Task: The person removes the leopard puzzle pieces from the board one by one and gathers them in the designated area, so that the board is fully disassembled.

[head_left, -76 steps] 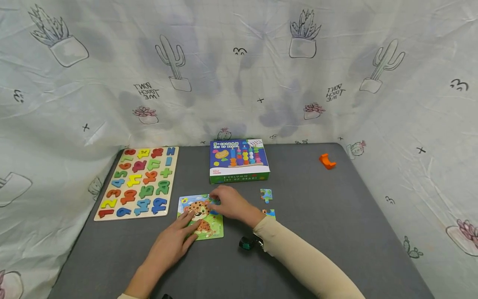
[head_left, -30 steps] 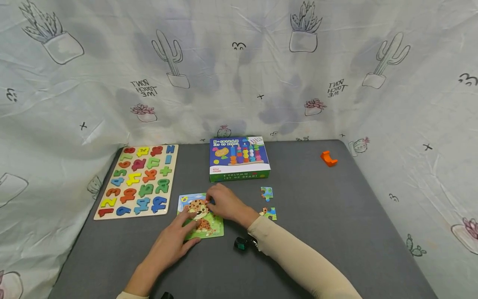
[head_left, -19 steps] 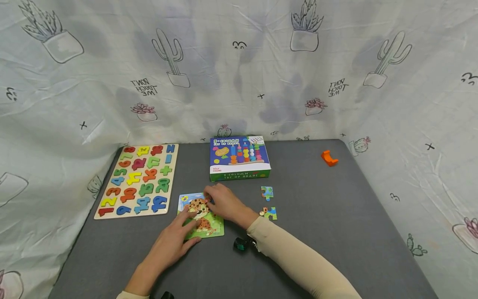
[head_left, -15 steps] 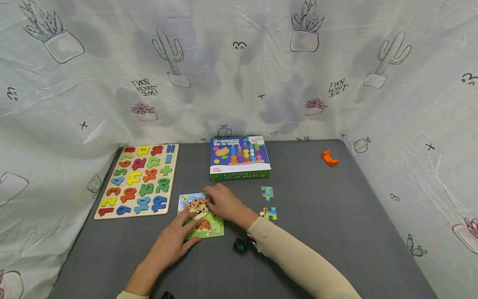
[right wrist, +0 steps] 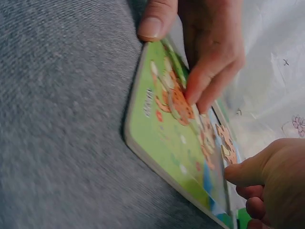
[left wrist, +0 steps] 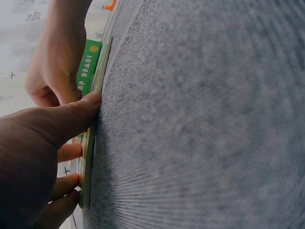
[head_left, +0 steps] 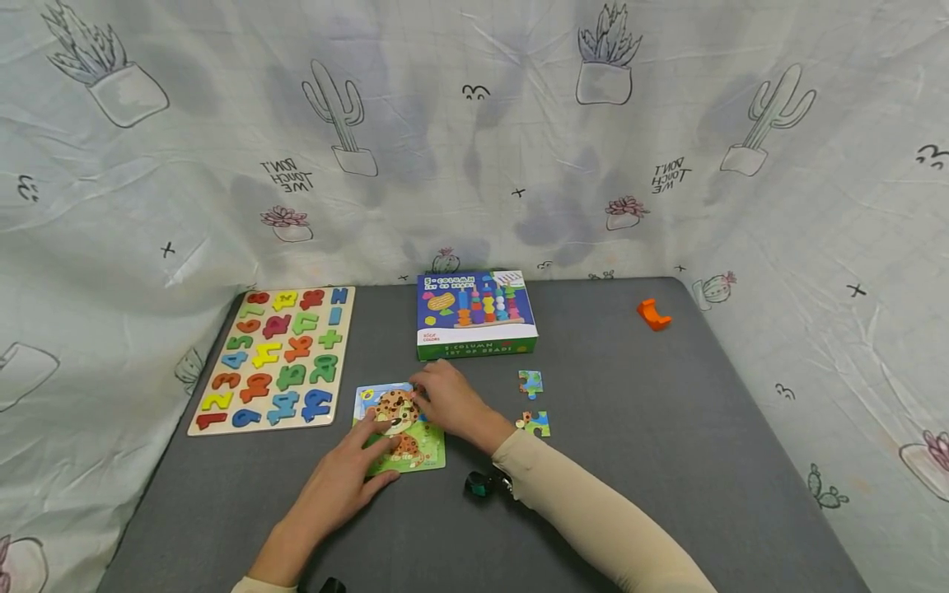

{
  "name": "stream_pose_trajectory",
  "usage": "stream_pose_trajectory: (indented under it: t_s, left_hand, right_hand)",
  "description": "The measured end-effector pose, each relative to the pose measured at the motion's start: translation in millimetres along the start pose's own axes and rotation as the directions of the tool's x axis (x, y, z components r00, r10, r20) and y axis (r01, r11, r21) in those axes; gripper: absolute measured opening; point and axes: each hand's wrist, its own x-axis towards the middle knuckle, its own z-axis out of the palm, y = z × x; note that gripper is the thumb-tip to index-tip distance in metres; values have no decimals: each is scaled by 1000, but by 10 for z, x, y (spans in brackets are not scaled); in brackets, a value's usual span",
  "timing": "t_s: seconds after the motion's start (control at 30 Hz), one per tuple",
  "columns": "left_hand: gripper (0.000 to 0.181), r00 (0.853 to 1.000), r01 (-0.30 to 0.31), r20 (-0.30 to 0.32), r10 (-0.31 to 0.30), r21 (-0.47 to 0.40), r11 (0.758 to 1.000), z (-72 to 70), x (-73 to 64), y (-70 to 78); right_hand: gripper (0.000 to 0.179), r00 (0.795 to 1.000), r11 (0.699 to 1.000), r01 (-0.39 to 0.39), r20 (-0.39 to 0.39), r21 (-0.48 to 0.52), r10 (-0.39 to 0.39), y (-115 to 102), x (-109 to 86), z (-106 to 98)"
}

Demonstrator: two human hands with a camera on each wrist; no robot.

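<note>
A leopard jigsaw puzzle board (head_left: pixel 426 453) with a green and blue picture lies in front of the person. The left hand (head_left: pixel 344 469) rests on its left part, fingertips on the picture and thumb (right wrist: pixel 155 24) at the near edge. Over the upper right part, the right hand (head_left: pixel 452 403) has curled fingers and pinches a spotted puzzle piece (right wrist: pixel 225 143), which looks tilted up from the board; its far side is hidden by the hand. Two loose puzzle pieces, an upper one (head_left: pixel 530 383) and a lower one (head_left: pixel 535 423), lie right of the board.
A wooden number board (head_left: pixel 278 362) lies at the left. Behind the puzzle stands a bead-set box (head_left: pixel 474 317). An orange curved block (head_left: pixel 654 315) sits far right on the grey table (head_left: pixel 630 461). A patterned cloth (head_left: pixel 474 148) surrounds the table.
The right hand has made small shifts over the board's upper right, first slightly left, then slightly right. The left hand has stayed nearly still, its thumb moving a little along the near edge.
</note>
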Motion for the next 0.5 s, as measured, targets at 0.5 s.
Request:
stream_pose_trajectory:
  t_s: [0.5]
  left_hand:
    - [45, 1000, 16, 3, -16, -6, 1000, 14, 1, -1]
  right_hand:
    - [28, 996, 990, -85, 46, 111, 80, 314, -256, -309]
